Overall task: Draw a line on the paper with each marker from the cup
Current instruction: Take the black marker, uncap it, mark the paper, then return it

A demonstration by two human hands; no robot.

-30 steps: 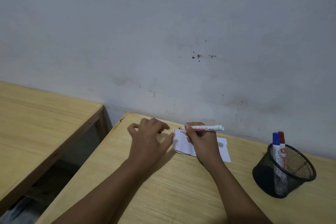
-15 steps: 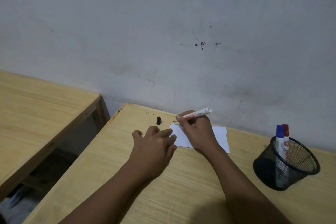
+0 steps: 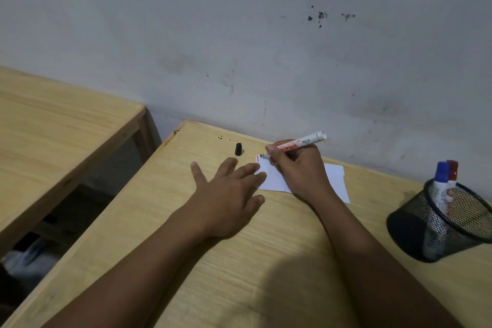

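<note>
A grey wall (image 3: 239, 34) with dark specks fills the upper half of the view. Below it stand 2 wooden tables: the near table (image 3: 239, 261) under both arms, and a second table (image 3: 53, 128) off to the left, with a dark gap between them.

A black mesh cup (image 3: 442, 226) sits on the near table at the right edge, well apart from the hands. 2 capped markers stand in it side by side, a blue marker (image 3: 440, 181) and a red marker (image 3: 452, 172) just behind it.

The left hand (image 3: 229, 194) lies open and flat on the table, fingers spread, with the fingertips pressing on the left edge of the paper (image 3: 335, 181). The paper is a small white sheet lying flat near the wall.

The right hand (image 3: 300, 168) rests on the paper and is closed around a white marker (image 3: 295, 143) with red lettering. The marker is uncapped and tilted, its dark tip touching the paper at the upper left corner, its back end pointing up and right toward the wall. A short red mark shows on the paper's left edge by the tip.

A small black cap (image 3: 238, 149) stands on the table just left of the paper, apart from both hands.
</note>
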